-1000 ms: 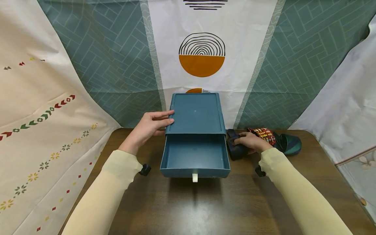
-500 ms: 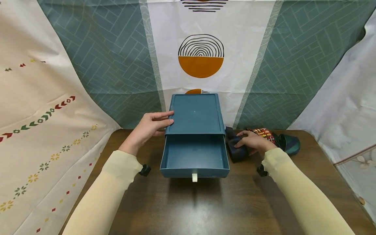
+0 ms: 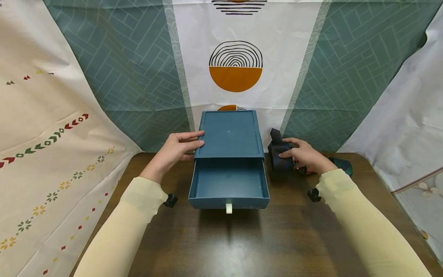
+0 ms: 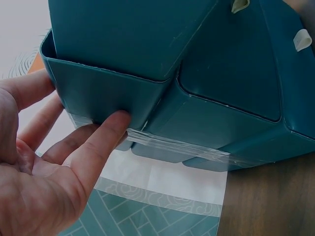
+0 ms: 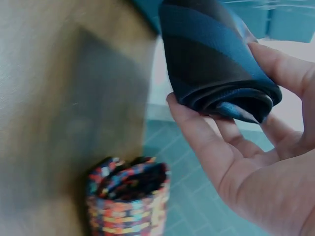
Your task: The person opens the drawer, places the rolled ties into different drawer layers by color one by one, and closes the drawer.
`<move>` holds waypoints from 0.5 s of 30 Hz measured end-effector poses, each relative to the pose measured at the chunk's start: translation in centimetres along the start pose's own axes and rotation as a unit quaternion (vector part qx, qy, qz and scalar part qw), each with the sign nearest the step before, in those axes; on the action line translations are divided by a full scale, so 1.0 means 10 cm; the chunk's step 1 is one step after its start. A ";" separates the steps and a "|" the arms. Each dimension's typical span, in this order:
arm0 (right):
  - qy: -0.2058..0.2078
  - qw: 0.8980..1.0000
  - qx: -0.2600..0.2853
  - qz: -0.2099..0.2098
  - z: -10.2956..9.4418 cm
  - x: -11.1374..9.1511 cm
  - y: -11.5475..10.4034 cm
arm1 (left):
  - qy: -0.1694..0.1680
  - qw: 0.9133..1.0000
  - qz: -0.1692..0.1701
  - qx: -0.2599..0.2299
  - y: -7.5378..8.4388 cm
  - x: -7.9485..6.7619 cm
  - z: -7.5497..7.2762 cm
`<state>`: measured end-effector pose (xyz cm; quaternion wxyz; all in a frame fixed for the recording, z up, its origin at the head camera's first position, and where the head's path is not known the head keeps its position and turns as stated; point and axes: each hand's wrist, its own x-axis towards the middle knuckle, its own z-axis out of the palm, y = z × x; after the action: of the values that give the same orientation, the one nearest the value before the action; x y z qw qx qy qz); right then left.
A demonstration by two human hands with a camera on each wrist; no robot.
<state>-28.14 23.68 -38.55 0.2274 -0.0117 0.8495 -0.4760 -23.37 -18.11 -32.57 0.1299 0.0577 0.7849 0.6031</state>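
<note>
My right hand [image 3: 306, 154] grips a rolled-up necktie [image 3: 282, 161], dark with blue diagonal stripes, between thumb and fingers. Its loose end sticks up beside the cabinet; the spiralled layers show at one end of the roll [image 5: 216, 64] in the right wrist view. A teal plastic drawer cabinet [image 3: 228, 134] stands in the middle of the table, its top drawer [image 3: 211, 203] pulled out with nothing in it. Against the cabinet's left side my left hand [image 3: 177, 148] rests with fairly straight fingers. In the left wrist view its fingertips touch the cabinet's side wall [image 4: 103, 93].
On the table [image 3: 225, 246] at right lie a rolled red-and-yellow patterned necktie [image 5: 128, 211] and a dark green roll [image 3: 342, 165], partly hidden behind my right hand. A patterned cloth [image 3: 238, 23] hangs close behind the cabinet. White pull tabs [image 4: 302, 40] mark the drawer fronts.
My right hand has lifted the rolled striped necktie upward from among the other rolls, beside the cabinet. My left hand and the pulled-out drawer have stayed in place.
</note>
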 end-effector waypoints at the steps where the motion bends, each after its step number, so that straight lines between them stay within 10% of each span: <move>1: 0.004 1.000 0.013 -0.006 -0.01 -0.02 -0.04 | 0.001 1.000 0.000 0.000 0.00 0.00 0.00; 15: 0.072 0.984 0.139 -0.089 0.00 -0.29 -0.55 | 0.009 1.000 0.008 0.001 -0.07 0.04 -0.01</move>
<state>-26.59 21.35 -32.99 0.1213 -0.0213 0.7849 -0.6072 -23.76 -18.28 -33.31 0.1180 0.0581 0.7860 0.6041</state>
